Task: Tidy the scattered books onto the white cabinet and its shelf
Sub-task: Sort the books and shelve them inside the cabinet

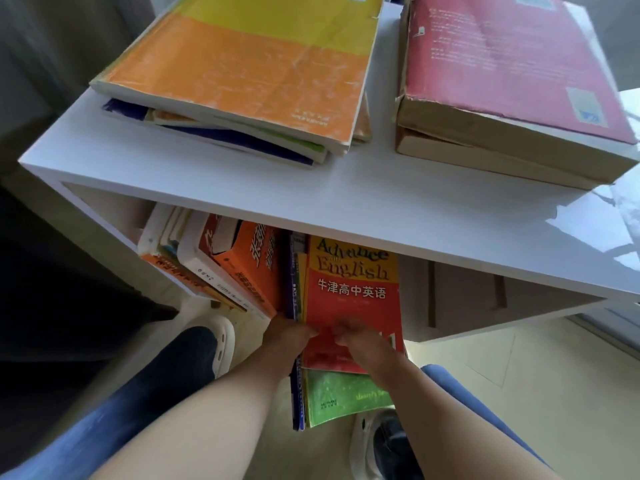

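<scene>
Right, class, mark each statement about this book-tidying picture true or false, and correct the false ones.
1. Both the left hand and right hand hold the red English book. True.
2. That book lies on top of the white cabinet. False: it is at the shelf beneath the top.
3. An orange-and-yellow book tops one stack on the cabinet. True.
4. The shelf has no other books. False: leaning books stand at its left.

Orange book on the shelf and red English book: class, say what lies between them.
Head view: thin books, one dark blue, stand edge-on between the orange book and the red English book.
</scene>
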A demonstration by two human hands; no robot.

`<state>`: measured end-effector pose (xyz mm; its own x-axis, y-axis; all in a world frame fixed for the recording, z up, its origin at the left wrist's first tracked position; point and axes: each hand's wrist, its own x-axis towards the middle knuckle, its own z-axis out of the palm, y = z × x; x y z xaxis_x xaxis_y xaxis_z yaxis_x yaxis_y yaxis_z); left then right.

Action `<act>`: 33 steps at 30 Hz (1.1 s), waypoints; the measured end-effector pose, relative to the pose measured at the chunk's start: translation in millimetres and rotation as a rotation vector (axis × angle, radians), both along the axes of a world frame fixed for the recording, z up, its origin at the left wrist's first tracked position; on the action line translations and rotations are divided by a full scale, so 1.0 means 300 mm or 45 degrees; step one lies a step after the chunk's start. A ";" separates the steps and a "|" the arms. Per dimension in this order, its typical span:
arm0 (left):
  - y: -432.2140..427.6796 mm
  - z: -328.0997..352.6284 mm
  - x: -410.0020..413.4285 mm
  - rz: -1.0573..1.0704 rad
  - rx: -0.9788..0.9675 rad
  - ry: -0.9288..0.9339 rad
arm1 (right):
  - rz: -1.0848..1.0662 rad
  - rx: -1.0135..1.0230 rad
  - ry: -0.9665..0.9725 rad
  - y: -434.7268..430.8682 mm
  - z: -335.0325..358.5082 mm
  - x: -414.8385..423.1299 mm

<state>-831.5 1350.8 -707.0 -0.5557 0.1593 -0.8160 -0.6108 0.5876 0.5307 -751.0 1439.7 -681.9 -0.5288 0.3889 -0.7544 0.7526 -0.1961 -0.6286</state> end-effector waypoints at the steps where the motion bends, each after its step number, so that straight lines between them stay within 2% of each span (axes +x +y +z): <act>1: 0.004 -0.001 -0.001 -0.045 -0.062 0.045 | -0.024 -0.022 0.012 0.000 0.005 0.002; 3: 0.008 0.000 -0.003 -0.068 -0.063 0.057 | -0.059 -0.008 0.033 0.019 0.006 0.012; 5: 0.008 0.011 -0.016 -0.052 0.044 0.007 | -0.045 0.175 -0.056 0.053 -0.010 0.025; 7: 0.000 0.041 -0.041 -0.039 0.163 -0.071 | 0.062 0.439 -0.268 0.083 -0.023 0.035; 9: -0.023 0.079 -0.077 -0.082 0.241 -0.168 | 0.168 0.562 -0.487 0.096 -0.032 0.059; 11: -0.051 0.121 -0.108 -0.171 0.315 -0.283 | 0.069 0.470 -0.479 0.102 -0.046 0.077; 16: -0.120 0.174 -0.126 -0.292 0.378 -0.374 | -0.374 -0.270 -0.253 0.103 -0.057 0.141; 18: -0.127 0.194 -0.118 -0.294 0.399 -0.394 | -0.486 -0.390 -0.174 0.112 -0.065 0.158; 19: -0.124 0.208 -0.116 -0.309 0.424 -0.405 | -0.482 -0.384 -0.175 0.117 -0.079 0.167; 24: -0.126 0.259 -0.123 -0.289 0.497 -0.459 | -0.559 -0.483 0.127 0.108 -0.054 0.139; 27: -0.150 0.300 -0.128 -0.277 0.503 -0.494 | -0.586 -0.634 0.233 0.114 -0.030 0.135; 30: -0.186 0.359 -0.158 -0.397 0.482 -0.418 | -0.528 -0.683 0.251 0.101 0.010 0.145; 33: -0.233 0.383 -0.186 -0.524 0.410 -0.296 | -0.484 -0.622 0.310 0.074 0.043 0.160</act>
